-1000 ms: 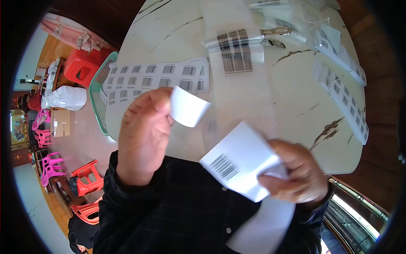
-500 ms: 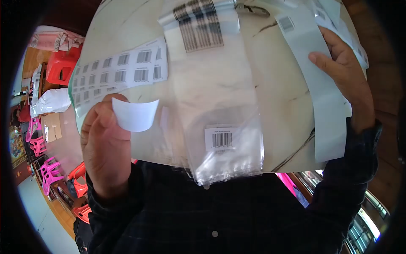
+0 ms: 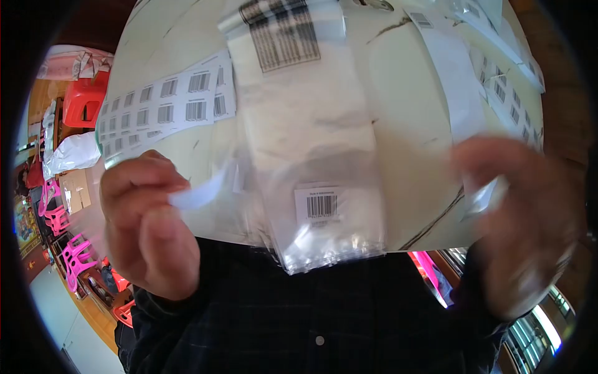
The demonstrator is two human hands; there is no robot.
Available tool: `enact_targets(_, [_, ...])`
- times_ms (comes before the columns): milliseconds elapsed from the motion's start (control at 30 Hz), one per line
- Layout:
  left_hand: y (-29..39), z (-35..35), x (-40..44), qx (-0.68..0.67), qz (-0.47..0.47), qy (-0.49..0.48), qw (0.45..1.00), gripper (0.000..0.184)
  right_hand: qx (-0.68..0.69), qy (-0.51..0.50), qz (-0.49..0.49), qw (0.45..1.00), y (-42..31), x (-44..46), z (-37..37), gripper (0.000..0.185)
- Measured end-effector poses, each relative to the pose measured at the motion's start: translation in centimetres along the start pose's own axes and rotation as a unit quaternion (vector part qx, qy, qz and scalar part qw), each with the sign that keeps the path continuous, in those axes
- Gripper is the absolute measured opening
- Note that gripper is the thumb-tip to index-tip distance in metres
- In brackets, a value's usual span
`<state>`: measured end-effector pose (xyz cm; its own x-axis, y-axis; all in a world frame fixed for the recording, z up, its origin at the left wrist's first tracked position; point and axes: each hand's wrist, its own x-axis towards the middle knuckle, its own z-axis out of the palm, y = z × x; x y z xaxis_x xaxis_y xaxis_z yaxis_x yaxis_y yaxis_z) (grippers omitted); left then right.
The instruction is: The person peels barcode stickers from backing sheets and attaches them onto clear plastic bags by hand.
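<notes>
In my left hand [image 3: 149, 227] a small white label [image 3: 200, 192] is pinched between thumb and fingers, its blank face showing and one end curling out. My right hand [image 3: 520, 218] is smeared by motion near the lower end of a long pale label strip [image 3: 451, 75]; whether its fingers hold anything is unclear. Between the hands lies a stack of clear plastic bags [image 3: 305, 137], with dark printing near the top. Close to the bags' near end sits a white barcode label [image 3: 316, 204].
Sheets of barcode labels [image 3: 165, 103] fan out at the table's left, and more label sheets [image 3: 514, 100] lie at the right. A metal tool [image 3: 377, 5], partly cut off, rests at the top. Beyond the left edge stand red [image 3: 84, 100] and pink stools [image 3: 76, 254].
My right hand has come off the label strip's upper part and moved down toward me. My left hand has turned the white label, now seen more edge-on. The view has shifted slightly.
</notes>
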<state>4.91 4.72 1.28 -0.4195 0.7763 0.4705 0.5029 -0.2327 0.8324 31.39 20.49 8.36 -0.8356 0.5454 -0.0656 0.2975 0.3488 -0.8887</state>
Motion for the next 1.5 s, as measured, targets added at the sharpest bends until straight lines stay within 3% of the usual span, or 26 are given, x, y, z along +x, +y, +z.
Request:
enact_targets(33, [0.0, 0.2, 0.0, 0.029, 0.069, -0.019, 0.997, 0.018, 0.089, 0.158, 0.145, 0.973, -2.1, -1.3, 5.5, 0.037])
enact_targets(67, [0.0, 0.3, 0.0, 0.059, 0.137, -0.039, 0.988, 0.016, 0.229, 0.058, -0.001, 0.972, -0.6, -0.5, 6.6, 0.051])
enact_targets(133, [0.6, 0.1, -0.1, 0.149, 0.22, -0.076, 0.961, 0.009, 0.424, -0.007, 0.084, 0.902, -1.6, -0.6, 9.4, 0.059])
enact_targets(167, [1.2, -0.1, -0.2, 0.152, 0.226, -0.072, 0.959, 0.009, 0.422, -0.008, 0.076, 0.903, -1.7, -0.6, 10.4, 0.059])
enact_targets(233, [2.4, -0.2, -0.4, 0.281, 0.242, -0.147, 0.917, 0.011, 0.527, -0.024, 0.073, 0.846, -1.5, -0.4, 12.0, 0.057])
enact_targets(433, [1.1, 0.5, -1.7, 0.278, 0.286, -0.087, 0.913, 0.021, 0.626, 0.014, 0.093, 0.774, -1.8, 0.1, 13.6, 0.047])
enact_targets(600, [1.4, -0.2, -1.6, 0.259, 0.234, -0.1, 0.932, 0.024, 0.603, 0.01, 0.1, 0.792, -1.6, 0.1, 14.0, 0.032])
enact_targets(767, [1.6, -1.3, -0.7, 0.15, 0.168, -0.14, 0.964, 0.026, 0.59, 0.052, 0.138, 0.794, -2.3, 0.3, 13.8, 0.025])
enact_targets(900, [2.4, -1.5, -0.2, 0.0, -0.045, -0.164, 0.985, 0.024, 0.452, 0.032, 0.059, 0.889, -1.5, 0.3, 14.1, 0.024])
enact_targets(1067, [1.7, -2.5, -0.9, -0.031, -0.034, -0.278, 0.959, 0.021, 0.264, 0.025, -0.026, 0.964, -0.2, -0.8, 14.5, 0.024])
enact_targets(1233, [2.0, -2.8, -1.2, -0.02, 0.042, -0.26, 0.965, 0.017, 0.328, 0.068, 0.024, 0.942, -1.2, -2.1, 14.8, 0.024])
enact_targets(1267, [1.9, -2.9, -1.3, -0.057, 0.04, -0.22, 0.973, 0.015, 0.328, 0.068, 0.025, 0.942, -1.2, -2.3, 14.8, 0.024])
enact_targets(1333, [1.6, -3.4, -1.7, -0.096, 0.038, -0.182, 0.978, 0.013, 0.153, 0.14, -0.005, 0.978, -0.7, -3.0, 14.6, 0.026])
enact_targets(1400, [1.4, -4.1, -2.0, -0.143, -0.05, -0.112, 0.982, 0.008, -0.03, 0.207, -0.033, 0.977, -0.2, -3.6, 14.5, 0.028])
enact_targets(1433, [1.4, -4.3, -2.2, -0.146, -0.048, -0.117, 0.981, 0.008, -0.032, 0.212, -0.031, 0.976, 0.2, -3.7, 14.5, 0.028])
enact_targets(1500, [1.3, -4.6, -3.0, -0.208, -0.18, -0.073, 0.959, 0.009, -0.158, 0.243, -0.029, 0.957, 1.5, -3.4, 14.7, 0.028])
